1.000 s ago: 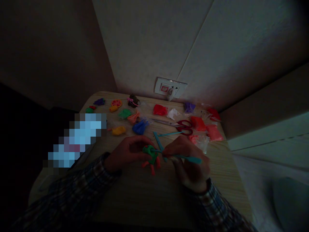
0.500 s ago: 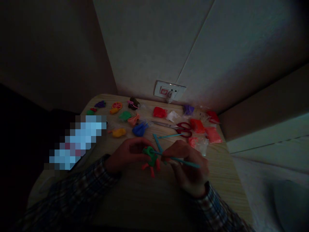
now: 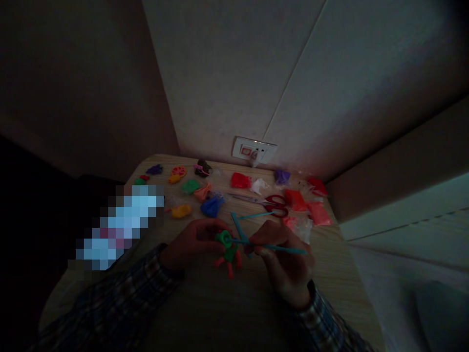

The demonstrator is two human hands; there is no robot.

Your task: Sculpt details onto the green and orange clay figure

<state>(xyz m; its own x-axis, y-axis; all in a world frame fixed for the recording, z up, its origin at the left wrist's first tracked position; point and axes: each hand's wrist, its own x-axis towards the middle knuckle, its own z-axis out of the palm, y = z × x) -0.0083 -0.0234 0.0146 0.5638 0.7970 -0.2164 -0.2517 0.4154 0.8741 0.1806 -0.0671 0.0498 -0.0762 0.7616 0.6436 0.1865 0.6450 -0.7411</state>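
My left hand (image 3: 196,242) is closed on a small clay figure (image 3: 230,252) with a green head and body and orange-red limbs. Between the thumb and fingers of my right hand (image 3: 284,261) is a thin blue modelling tool (image 3: 286,249), held like a pen. Its tip meets the round green head of the figure. Just beyond my hands, a second blue modelling tool (image 3: 239,226) and a thinner blue stick (image 3: 256,215) lie on the table. The fingertips of my left hand are partly hidden behind the figure.
Red-handled scissors (image 3: 274,200) lie behind the tools. Bags of clay, among them a blue one (image 3: 211,207) and a red one (image 3: 241,180), line the back of the wooden table (image 3: 330,274). A blurred-out glowing screen (image 3: 120,227) is at left, a wall socket (image 3: 254,150) behind.
The whole view has shifted, so the table sits slightly lower. The tool's tip stays at the green head, which now faces more toward me; both grips are unchanged.
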